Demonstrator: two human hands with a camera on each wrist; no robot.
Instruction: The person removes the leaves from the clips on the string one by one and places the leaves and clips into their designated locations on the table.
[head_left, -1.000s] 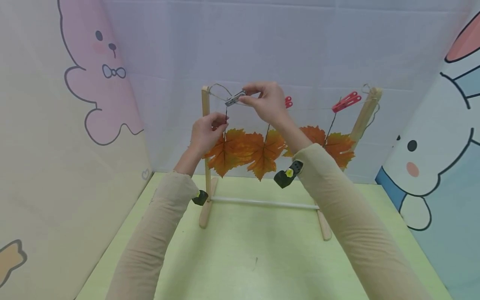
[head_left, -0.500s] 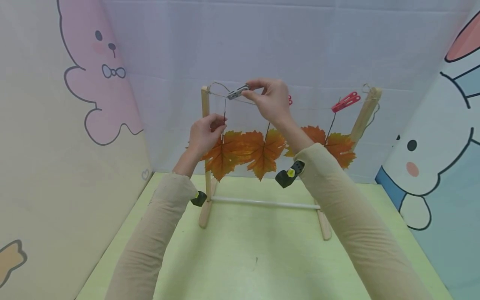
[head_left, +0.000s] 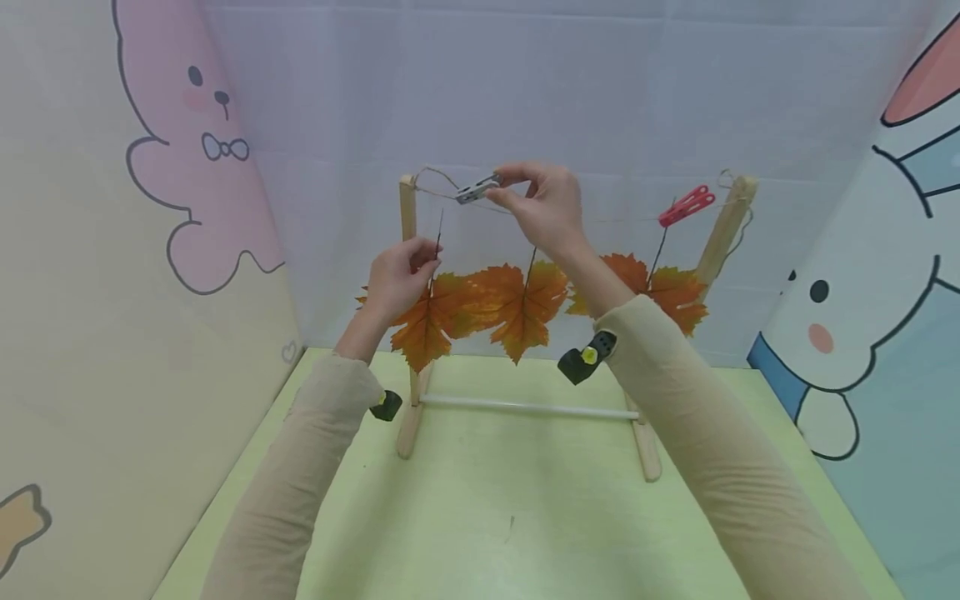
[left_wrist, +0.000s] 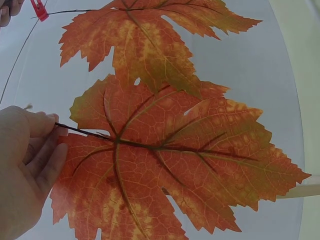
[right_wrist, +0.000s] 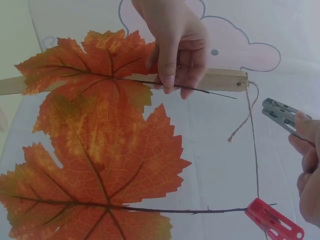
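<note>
My left hand (head_left: 397, 279) pinches the dark stem of an orange maple leaf (left_wrist: 170, 150) between thumb and fingers. The stem's tip points up, apart from the string (right_wrist: 254, 145) and below it in the head view. Up at the string, my right hand (head_left: 553, 204) holds a grey clothespin (right_wrist: 281, 115) by its handle end. Its nose lies near the string, with no leaf between its tips. Beside the held leaf hangs another maple leaf (head_left: 521, 312), its stem clipped to the string by a red clothespin (right_wrist: 272, 220).
The string runs between two wooden posts (head_left: 727, 233), joined low down by a white rod (head_left: 525, 407). Toward the right post, another red clothespin (head_left: 686, 206) holds more orange leaves (head_left: 678, 296). The stand is on a pale green table (head_left: 480, 500), with cartoon-printed cloth walls around it.
The left hand has moved down and left with the leaf, so its stem tip has come away from the grey clothespin. The clothespin has shifted slightly right in the right hand.
</note>
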